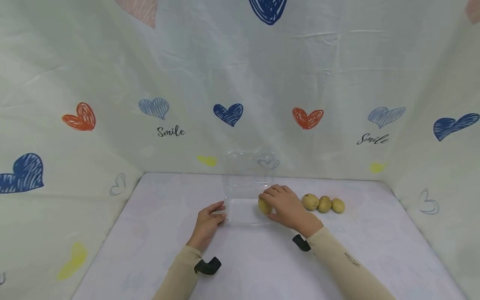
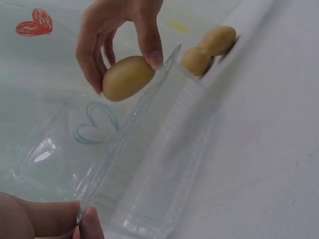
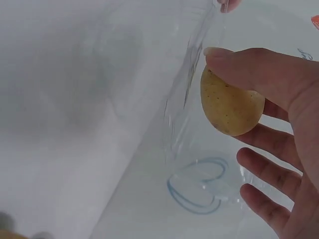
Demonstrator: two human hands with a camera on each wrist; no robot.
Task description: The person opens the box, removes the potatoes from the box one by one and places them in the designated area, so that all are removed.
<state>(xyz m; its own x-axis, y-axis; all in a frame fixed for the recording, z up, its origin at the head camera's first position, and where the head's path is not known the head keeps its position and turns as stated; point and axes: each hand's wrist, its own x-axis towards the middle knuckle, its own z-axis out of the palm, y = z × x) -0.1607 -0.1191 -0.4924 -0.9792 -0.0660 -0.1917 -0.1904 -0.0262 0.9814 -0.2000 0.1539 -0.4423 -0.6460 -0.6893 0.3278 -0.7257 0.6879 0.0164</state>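
Note:
A clear plastic clamshell box (image 1: 241, 211) lies on the table, its lid (image 1: 245, 166) standing raised at the back. My right hand (image 1: 288, 207) holds a yellow-brown potato (image 3: 232, 102) over the right part of the box. In the right wrist view the thumb presses one side of it while fingers support the other. At the left edge of the box is my left hand (image 1: 207, 224). The left wrist view shows its thumb and finger pinching the thin rim (image 2: 84, 204). The potato (image 2: 128, 78) hangs near the opposite end of that rim.
Three more potatoes (image 1: 324, 204) sit in a row right of the box, close to my right wrist. A pale cloth covers the table (image 1: 168, 200). Behind it hangs a white curtain (image 1: 195, 83) printed with hearts.

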